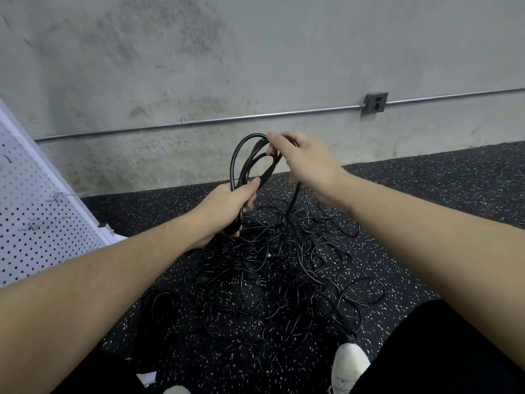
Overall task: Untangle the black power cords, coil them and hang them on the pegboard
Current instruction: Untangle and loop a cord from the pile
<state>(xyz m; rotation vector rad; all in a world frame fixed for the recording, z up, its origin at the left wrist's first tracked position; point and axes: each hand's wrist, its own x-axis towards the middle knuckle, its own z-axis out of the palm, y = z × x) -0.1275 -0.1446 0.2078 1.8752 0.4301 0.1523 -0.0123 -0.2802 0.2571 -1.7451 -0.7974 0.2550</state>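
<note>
A tangled heap of black power cords (287, 265) lies on the dark speckled floor in front of me. My left hand (227, 206) grips the bottom of a half-made coil of black cord (241, 157), whose loops stand up above the fist. My right hand (301, 157) pinches the top of those loops, and a strand of the same cord runs from it down into the heap. The white pegboard (37, 223) leans at the left edge, with several bare metal hooks (59, 196) on it.
A concrete wall (199, 66) rises behind the heap, with a metal conduit (227, 119) and a grey outlet box (375, 102). A smaller bundle of cord (159, 305) lies at the lower left. My white shoe (350, 365) stands near the heap's front edge.
</note>
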